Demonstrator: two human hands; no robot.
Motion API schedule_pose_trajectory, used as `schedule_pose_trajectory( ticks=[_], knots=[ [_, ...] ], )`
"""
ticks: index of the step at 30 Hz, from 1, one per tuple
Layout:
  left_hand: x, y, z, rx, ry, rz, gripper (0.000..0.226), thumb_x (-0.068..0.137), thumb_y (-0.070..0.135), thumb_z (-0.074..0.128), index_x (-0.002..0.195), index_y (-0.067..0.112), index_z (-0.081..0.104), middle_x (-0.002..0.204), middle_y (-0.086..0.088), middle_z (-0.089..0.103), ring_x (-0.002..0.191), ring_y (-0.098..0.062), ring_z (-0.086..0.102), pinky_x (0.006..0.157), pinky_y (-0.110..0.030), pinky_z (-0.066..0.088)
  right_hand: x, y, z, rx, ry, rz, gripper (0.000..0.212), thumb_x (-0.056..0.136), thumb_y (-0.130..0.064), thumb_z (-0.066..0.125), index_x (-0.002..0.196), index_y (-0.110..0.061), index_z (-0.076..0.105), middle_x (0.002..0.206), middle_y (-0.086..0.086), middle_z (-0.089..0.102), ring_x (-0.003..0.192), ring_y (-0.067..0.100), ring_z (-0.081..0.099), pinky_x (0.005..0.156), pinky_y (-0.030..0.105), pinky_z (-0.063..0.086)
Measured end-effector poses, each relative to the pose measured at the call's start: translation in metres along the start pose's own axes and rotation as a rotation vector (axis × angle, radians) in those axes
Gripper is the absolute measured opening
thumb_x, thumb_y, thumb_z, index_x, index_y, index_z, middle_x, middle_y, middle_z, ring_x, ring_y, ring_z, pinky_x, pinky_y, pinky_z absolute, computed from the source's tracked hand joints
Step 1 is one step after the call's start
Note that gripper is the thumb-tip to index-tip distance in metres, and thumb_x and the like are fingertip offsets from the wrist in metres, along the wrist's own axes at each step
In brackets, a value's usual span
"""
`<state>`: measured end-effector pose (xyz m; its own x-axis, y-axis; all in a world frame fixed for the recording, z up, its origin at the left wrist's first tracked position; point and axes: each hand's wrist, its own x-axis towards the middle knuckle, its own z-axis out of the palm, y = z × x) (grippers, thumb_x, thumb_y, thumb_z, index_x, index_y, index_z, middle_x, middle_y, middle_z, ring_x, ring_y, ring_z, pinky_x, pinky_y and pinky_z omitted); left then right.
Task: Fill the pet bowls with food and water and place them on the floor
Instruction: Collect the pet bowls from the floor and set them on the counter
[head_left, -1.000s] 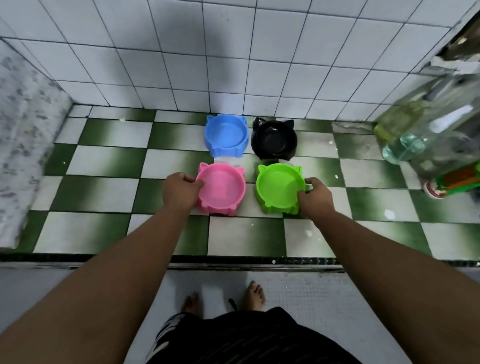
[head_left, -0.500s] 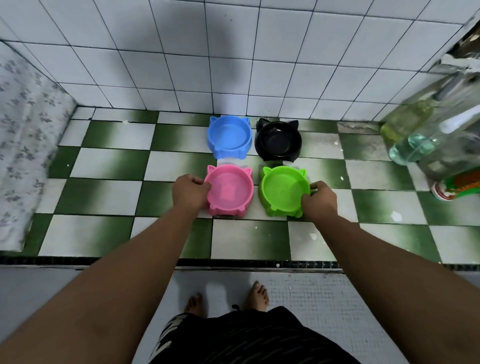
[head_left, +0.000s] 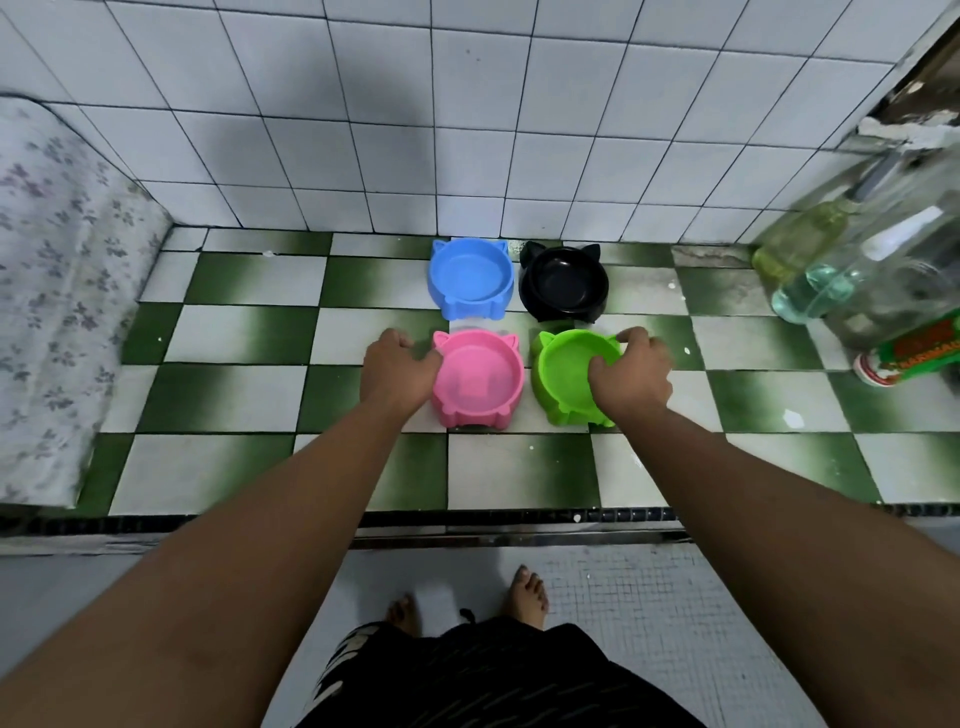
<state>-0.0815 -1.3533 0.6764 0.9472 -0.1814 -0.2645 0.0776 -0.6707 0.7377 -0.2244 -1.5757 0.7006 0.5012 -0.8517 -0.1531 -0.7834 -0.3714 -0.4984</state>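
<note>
Four cat-ear bowls sit in a square on the green-and-white checkered counter (head_left: 249, 467). The pink bowl (head_left: 479, 378) looks empty, gripped at its left rim by the left hand (head_left: 397, 370). The green bowl (head_left: 569, 375) is empty too, right hand (head_left: 631, 376) closed over its right rim. Behind them the blue bowl (head_left: 470, 278) and black bowl (head_left: 563, 283) are both empty. Clear bottles (head_left: 810, 280) holding liquid stand far right.

A green-and-white checkered worktop (head_left: 249, 467) is carrying four eared bowls in a square: blue bowl (head_left: 470, 278) beside black bowl (head_left: 563, 283) at the back, pink bowl (head_left: 480, 379) beside green bowl (head_left: 563, 374) in front. Bottles (head_left: 831, 280) are standing at its right end.
</note>
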Motion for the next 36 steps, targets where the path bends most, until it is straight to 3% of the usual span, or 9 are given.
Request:
schedule_pose_trajectory(
  ticks=[7, 12, 16, 20, 22, 26, 30, 36],
  knots=[
    [-0.012, -0.007, -0.020, 0.083, -0.095, 0.208, 0.048, 0.088, 0.037, 0.073, 0.127, 0.013, 0.059, 0.128, -0.006, 0.060, 0.099, -0.016, 0.057, 0.082, -0.029, 0.045, -0.043, -0.029, 0.018, 0.016, 0.006, -0.184, 0.046, 0.087, -0.024, 0.063, 0.131, -0.016, 0.052, 0.132, 0.015, 0.050, 0.124, 0.037, 0.048, 0.100, 0.045, 0.042],
    [-0.029, -0.014, -0.044, 0.050, -0.109, 0.250, 0.047, 0.090, 0.035, 0.074, 0.130, 0.016, 0.058, 0.130, -0.005, 0.060, 0.111, -0.022, 0.064, 0.098, -0.040, 0.053, -0.080, -0.036, 0.032, 0.062, -0.068, -0.308, 0.043, 0.090, -0.017, 0.058, 0.133, -0.012, 0.051, 0.133, 0.016, 0.048, 0.124, 0.037, 0.044, 0.100, 0.048, 0.041],
    [-0.049, -0.032, -0.066, 0.037, -0.095, 0.242, 0.044, 0.092, 0.035, 0.071, 0.131, 0.020, 0.058, 0.124, -0.003, 0.065, 0.111, -0.020, 0.063, 0.098, -0.035, 0.050, -0.097, -0.042, 0.039, 0.084, -0.160, -0.442, 0.045, 0.089, -0.004, 0.046, 0.133, -0.009, 0.051, 0.131, 0.019, 0.047, 0.119, 0.039, 0.047, 0.104, 0.046, 0.041],
    [-0.076, -0.056, -0.093, 0.015, 0.017, 0.166, 0.043, 0.092, 0.034, 0.071, 0.131, 0.021, 0.060, 0.116, 0.001, 0.067, 0.104, -0.017, 0.062, 0.088, -0.026, 0.044, -0.113, -0.057, 0.048, 0.059, -0.276, -0.600, 0.045, 0.089, -0.013, 0.042, 0.133, -0.005, 0.052, 0.131, 0.022, 0.049, 0.122, 0.037, 0.047, 0.107, 0.042, 0.040],
    [-0.091, -0.068, -0.107, 0.029, 0.053, 0.144, 0.043, 0.092, 0.033, 0.071, 0.132, 0.020, 0.060, 0.118, -0.001, 0.066, 0.105, -0.018, 0.062, 0.088, -0.025, 0.043, -0.124, -0.068, 0.052, 0.085, -0.317, -0.662, 0.050, 0.087, -0.020, 0.037, 0.131, -0.002, 0.052, 0.127, 0.023, 0.052, 0.117, 0.036, 0.048, 0.100, 0.037, 0.038],
    [-0.112, -0.095, -0.143, -0.019, 0.126, 0.061, 0.041, 0.093, 0.035, 0.070, 0.131, 0.022, 0.060, 0.118, -0.001, 0.065, 0.102, -0.018, 0.064, 0.090, -0.031, 0.051, -0.151, -0.091, 0.068, 0.103, -0.362, -0.733, 0.037, 0.095, -0.010, 0.048, 0.132, -0.004, 0.051, 0.127, 0.020, 0.052, 0.113, 0.032, 0.050, 0.096, 0.032, 0.036],
    [-0.138, -0.138, -0.194, -0.059, 0.247, 0.017, 0.041, 0.093, 0.035, 0.071, 0.131, 0.021, 0.061, 0.117, -0.001, 0.063, 0.100, -0.017, 0.063, 0.087, -0.030, 0.051, -0.195, -0.129, 0.093, 0.105, -0.424, -0.837, 0.041, 0.093, -0.007, 0.051, 0.134, -0.009, 0.051, 0.130, 0.016, 0.050, 0.107, 0.031, 0.057, 0.097, 0.038, 0.047],
    [-0.190, -0.231, -0.279, -0.144, 0.455, -0.114, 0.039, 0.091, 0.033, 0.074, 0.127, 0.022, 0.064, 0.104, 0.001, 0.063, 0.094, -0.019, 0.064, 0.084, -0.031, 0.053, -0.300, -0.203, 0.139, 0.086, -0.599, -1.079, 0.037, 0.096, -0.010, 0.049, 0.133, -0.015, 0.050, 0.132, 0.009, 0.049, 0.105, 0.027, 0.059, 0.093, 0.038, 0.049]
  ],
)
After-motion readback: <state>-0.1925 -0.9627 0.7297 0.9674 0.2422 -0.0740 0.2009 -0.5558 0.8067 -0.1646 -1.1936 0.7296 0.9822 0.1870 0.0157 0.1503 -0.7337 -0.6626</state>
